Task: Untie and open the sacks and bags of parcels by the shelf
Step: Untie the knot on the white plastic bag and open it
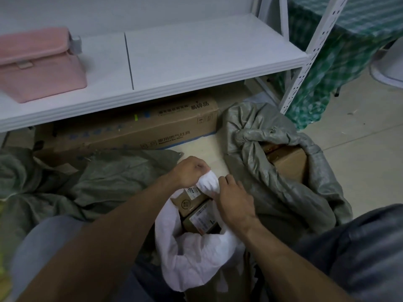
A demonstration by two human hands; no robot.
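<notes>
- The floor (359,153) was pale tile, dimly lit, and a white metal shelf (196,62) ran across the upper part of the view with a plain wall behind it
- The shelf's perforated corner post (305,68) stood at the right, and beyond it hung a green checked cloth (327,62); bare tile lay open at the lower right of the post
- Under the shelf board lay a long cardboard box (135,129) with printed text, its front edge jutting out toward the person
- A narrow strip of bare floor ran between that box, the sacks and the hands
- The white bag (196,258) sat on the floor between the person's knees, its mouth partly open, with 2 labelled parcels (201,221) showing inside
- The left hand (189,171) gripped the bunched top of the bag, its fingers (201,166) curled tight round the white fabric
- The right hand (235,201) met it from the other side, fingers (227,179) pinching the same bunch
- Just right of the bag stood an open grey-green sack (283,203), its rim rolled down round a brown carton (287,162), close beside the right hand
- To the left a flattened sack (98,182) of the same weave lay crumpled over the floor, reaching up to the long box
- A pink bag (41,64) rested on the shelf at the far left
- A white rounded object (390,62) was cut off by the right edge
</notes>
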